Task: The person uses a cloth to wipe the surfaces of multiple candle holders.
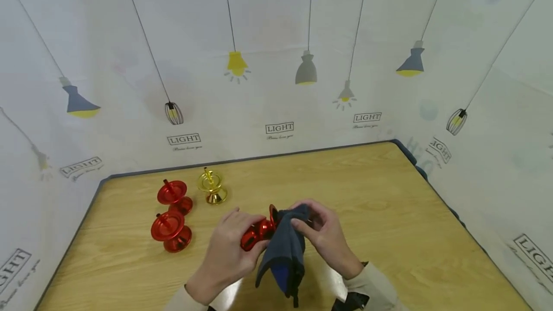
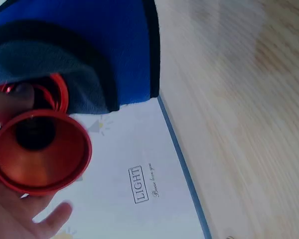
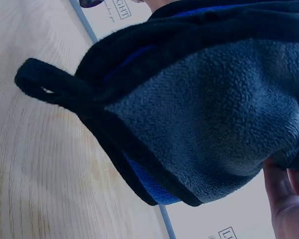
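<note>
Above the front of the table, my left hand (image 1: 226, 246) grips a shiny red candle holder (image 1: 250, 238) by its foot, tilted on its side. The left wrist view looks into its hollow flared base (image 2: 42, 159). My right hand (image 1: 326, 234) pinches a dark grey-blue cloth (image 1: 284, 246) against the dish end of the holder. That end is mostly hidden under the fabric. In the right wrist view the cloth (image 3: 219, 114) hangs in folds, with black edging, a bright blue underside and a hanging loop (image 3: 47, 87) at one corner.
Two more red candle holders (image 1: 177, 241) (image 1: 173, 193) stand upright on the left of the wooden table (image 1: 389, 205). A gold one (image 1: 211, 188) stands behind my left hand. A white printed curtain (image 1: 259, 100) surrounds the table's back and sides.
</note>
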### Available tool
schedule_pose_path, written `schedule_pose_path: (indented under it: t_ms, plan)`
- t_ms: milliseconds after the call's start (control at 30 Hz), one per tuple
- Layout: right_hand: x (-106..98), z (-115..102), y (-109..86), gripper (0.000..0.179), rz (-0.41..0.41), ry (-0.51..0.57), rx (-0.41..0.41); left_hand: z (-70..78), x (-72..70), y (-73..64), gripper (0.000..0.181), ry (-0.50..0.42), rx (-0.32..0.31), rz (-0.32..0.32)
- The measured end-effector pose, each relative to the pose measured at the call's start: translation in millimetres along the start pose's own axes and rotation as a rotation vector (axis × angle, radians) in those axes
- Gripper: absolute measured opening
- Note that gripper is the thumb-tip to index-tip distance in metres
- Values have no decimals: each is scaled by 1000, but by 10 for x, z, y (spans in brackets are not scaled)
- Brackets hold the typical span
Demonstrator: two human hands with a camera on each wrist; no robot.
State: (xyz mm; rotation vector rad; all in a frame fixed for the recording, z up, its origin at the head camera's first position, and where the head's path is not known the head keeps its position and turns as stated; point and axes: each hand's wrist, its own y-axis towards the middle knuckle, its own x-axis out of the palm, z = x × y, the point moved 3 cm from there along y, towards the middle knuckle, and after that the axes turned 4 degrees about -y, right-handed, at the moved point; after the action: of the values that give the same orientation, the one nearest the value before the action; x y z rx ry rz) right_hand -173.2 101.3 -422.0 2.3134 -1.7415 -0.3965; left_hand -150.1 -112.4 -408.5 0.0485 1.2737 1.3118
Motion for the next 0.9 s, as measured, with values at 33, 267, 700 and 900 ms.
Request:
schedule_pose_path:
  t_ms: [33,267,700,900]
  plan:
    - [-4,8,-4,23,-8,2,6,-2,6,-4,41,-3,-8,-15]
    - [-1,56,-23,22,-109,21,3,-92,29,-70,24,-261,-248,-256]
    - [3,102,10,21,-149,22,16,-185,69,-111,35,-599,-432,-409]
    - [-39,145,47,25,-27,7,89,33,78,-98,51,93,-8,-6]
